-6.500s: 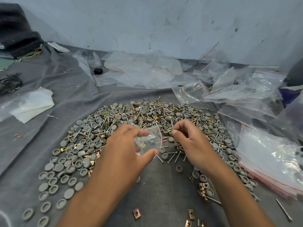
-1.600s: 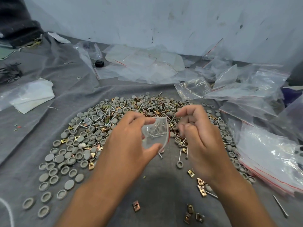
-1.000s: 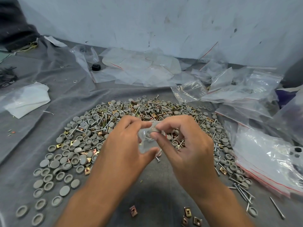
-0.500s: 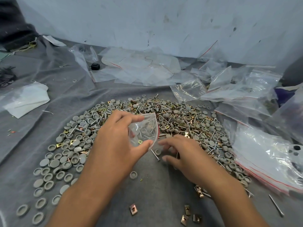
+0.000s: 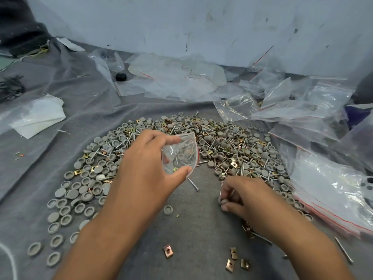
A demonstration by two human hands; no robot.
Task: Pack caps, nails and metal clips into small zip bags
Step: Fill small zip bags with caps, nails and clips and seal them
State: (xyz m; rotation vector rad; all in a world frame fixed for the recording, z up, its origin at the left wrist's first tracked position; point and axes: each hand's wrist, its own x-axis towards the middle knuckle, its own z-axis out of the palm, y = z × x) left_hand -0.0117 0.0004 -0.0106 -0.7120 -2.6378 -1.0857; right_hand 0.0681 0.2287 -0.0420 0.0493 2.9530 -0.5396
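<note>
A wrinkled grey cloth (image 5: pixel 76 110) covers the work surface below a scuffed white wall (image 5: pixel 181 23). A folded white sheet (image 5: pixel 38 116) lies at left, a small black block (image 5: pixel 120 77) farther back.

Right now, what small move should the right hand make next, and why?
Probably lift to the small zip bag and drop in its pick. The right hand pinches small grey pieces low on the cloth, while the left hand holds the bag's mouth open above.
</note>
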